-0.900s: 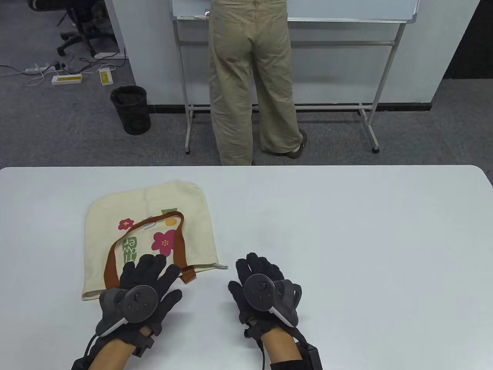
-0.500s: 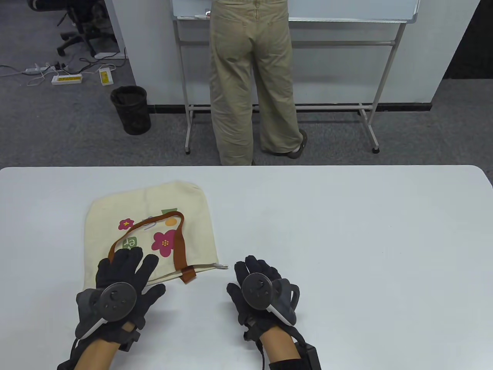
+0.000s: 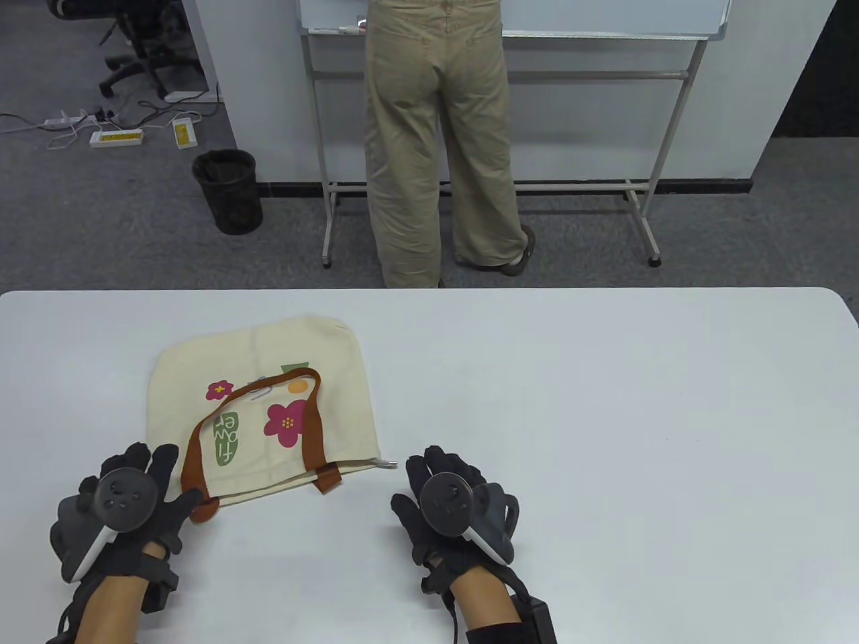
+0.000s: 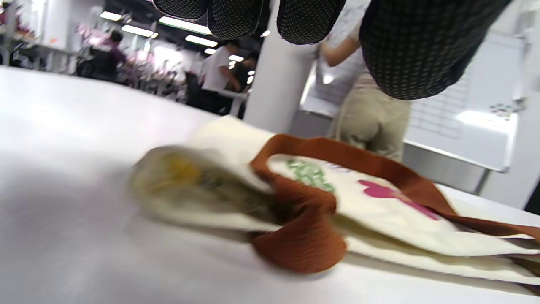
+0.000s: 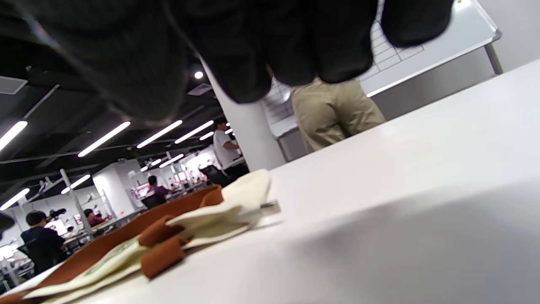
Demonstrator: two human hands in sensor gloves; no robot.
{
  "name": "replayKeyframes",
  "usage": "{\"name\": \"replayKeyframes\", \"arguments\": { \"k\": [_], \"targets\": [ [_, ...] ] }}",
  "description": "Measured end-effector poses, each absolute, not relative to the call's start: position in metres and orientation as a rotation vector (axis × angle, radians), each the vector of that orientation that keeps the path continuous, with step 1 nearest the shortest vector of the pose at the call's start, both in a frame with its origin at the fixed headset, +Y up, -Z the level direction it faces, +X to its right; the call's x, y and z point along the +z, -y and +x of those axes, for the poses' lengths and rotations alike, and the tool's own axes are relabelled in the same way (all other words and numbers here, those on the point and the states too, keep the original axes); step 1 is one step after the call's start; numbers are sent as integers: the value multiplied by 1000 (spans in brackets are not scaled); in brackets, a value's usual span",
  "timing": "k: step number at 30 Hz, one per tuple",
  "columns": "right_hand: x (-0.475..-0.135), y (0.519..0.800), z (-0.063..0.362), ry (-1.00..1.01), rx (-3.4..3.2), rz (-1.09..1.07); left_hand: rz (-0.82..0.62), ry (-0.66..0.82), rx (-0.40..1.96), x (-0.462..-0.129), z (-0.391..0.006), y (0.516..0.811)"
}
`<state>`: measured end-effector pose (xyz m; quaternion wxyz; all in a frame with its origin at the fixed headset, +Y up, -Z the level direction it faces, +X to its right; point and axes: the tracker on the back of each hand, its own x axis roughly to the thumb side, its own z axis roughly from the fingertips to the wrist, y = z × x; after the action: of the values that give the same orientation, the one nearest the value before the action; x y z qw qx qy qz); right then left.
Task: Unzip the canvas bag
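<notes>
The cream canvas bag (image 3: 262, 362) with a flower print and brown handles (image 3: 312, 429) lies flat on the left part of the white table (image 3: 604, 436). Its near edge shows two layers slightly apart, with a small metal zipper piece (image 3: 387, 463) at the near right corner. My left hand (image 3: 158, 483) is at the bag's near left corner, fingers spread, thumb touching a brown handle end (image 3: 201, 508). In the left wrist view the fingertips (image 4: 405, 55) hang free above the bag (image 4: 379, 202). My right hand (image 3: 419, 479) rests palm down, just right of the zipper piece, holding nothing.
A person in beige trousers (image 3: 436, 134) stands at a whiteboard stand beyond the table's far edge. A black bin (image 3: 228, 191) is on the floor at the left. The zipper piece also shows in the right wrist view (image 5: 270, 206).
My left hand has slid left along the bag's near edge, from on top of the bag to its near left corner. The near edge now gapes further left. The right hand has barely moved.
</notes>
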<state>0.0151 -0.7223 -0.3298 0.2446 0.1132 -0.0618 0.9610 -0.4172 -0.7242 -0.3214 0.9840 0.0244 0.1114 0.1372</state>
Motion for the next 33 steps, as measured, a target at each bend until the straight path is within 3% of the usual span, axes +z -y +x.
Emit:
{"name": "replayKeyframes", "arguments": {
  "k": [14,22,33],
  "targets": [
    [-330,725,18,87,2615,313,-200,-377,298,-331,-442,771],
    [-331,725,21,73,2611,305,-176,-420,286,-333,-444,776],
    [-333,727,23,71,2606,287,43,-416,573,-326,-451,765]
  ]
}}
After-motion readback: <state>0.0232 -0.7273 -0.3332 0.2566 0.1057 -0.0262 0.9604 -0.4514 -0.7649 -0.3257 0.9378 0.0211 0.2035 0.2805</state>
